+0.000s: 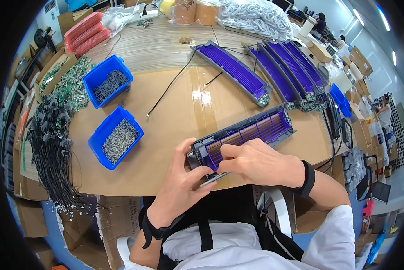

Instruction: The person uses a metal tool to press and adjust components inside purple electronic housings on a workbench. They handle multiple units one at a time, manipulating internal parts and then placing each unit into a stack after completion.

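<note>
A long grey housing with a purple ribbed inside (249,131) lies slantwise at the table's front edge. Its near left end is gripped by my left hand (180,186), with fingers behind the end and the thumb in front. My right hand (261,163) reaches over the same end, fingers curled and pressed together beside the left thumb. Whatever those right fingertips pinch, if anything, is hidden. A thin grey strip (215,179) sticks out below the fingers at that end.
Two blue bins hold small grey parts (109,85) and metal screws (121,139). Black cables with connectors (51,144) and green circuit boards (71,78) are heaped at left. Similar purple housings (233,72) lie at the back right, near a loose black cable (171,83).
</note>
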Tool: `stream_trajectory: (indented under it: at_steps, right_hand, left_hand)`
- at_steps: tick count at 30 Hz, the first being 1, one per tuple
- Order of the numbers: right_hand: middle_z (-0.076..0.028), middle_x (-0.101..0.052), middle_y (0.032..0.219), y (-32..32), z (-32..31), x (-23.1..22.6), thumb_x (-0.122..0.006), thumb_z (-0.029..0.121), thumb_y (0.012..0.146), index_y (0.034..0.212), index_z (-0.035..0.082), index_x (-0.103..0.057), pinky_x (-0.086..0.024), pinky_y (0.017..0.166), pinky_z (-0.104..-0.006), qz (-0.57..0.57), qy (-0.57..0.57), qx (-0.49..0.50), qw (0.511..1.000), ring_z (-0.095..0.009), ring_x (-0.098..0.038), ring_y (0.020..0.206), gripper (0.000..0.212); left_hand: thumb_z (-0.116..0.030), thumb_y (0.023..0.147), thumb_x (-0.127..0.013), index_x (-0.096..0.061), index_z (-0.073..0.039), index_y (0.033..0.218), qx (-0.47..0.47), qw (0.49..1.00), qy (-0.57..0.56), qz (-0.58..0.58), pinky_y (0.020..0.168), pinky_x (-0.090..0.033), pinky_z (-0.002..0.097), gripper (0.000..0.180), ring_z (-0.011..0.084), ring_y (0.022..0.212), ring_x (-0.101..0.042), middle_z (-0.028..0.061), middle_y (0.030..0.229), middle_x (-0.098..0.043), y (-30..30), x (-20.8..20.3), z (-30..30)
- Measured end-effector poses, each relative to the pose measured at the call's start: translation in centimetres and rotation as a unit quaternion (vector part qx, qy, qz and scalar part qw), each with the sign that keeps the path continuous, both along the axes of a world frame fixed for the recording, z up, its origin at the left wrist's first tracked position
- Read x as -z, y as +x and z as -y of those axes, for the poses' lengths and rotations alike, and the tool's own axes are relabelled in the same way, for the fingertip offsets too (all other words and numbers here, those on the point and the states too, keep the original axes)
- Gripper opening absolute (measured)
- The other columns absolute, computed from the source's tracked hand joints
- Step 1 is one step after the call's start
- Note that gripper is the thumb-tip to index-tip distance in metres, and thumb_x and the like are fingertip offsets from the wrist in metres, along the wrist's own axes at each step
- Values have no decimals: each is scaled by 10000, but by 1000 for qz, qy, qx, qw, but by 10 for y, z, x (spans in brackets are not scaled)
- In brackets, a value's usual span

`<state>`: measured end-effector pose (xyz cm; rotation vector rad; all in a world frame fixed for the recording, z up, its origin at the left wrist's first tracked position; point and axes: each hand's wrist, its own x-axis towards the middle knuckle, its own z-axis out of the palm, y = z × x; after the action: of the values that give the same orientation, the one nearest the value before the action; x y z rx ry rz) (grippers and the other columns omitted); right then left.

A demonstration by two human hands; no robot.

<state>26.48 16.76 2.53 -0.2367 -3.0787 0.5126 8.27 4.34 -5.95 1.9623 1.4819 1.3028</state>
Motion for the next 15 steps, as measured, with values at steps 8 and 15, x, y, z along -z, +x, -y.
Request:
stream_trajectory:
  at_steps: [8, 15]
  right_hand:
    - [-89, -503, 844, 0, -9, 9, -666, 142, 735, 762, 51, -653, -506, 534, -372, -42, 88, -102, 990, -242, -628, 656, 95]
    - [-56, -475, 807, 5, -2, 14, -664, 133, 765, 910, 86, -682, -488, 491, -331, -49, 128, -94, 986, -190, -609, 656, 154]
  left_hand:
    - [-74, 682, -841, -742, -41, 935, -8, 999, 13, -33, 879, -524, 424, 273, 417, 1247, -493, 255, 1446, -364, 0, -5, 3]
    - [-72, 684, -838, -737, -47, 957, 1, 999, 10, -39, 881, -520, 432, 292, 427, 1264, -490, 261, 1454, -353, -2, -6, 3]
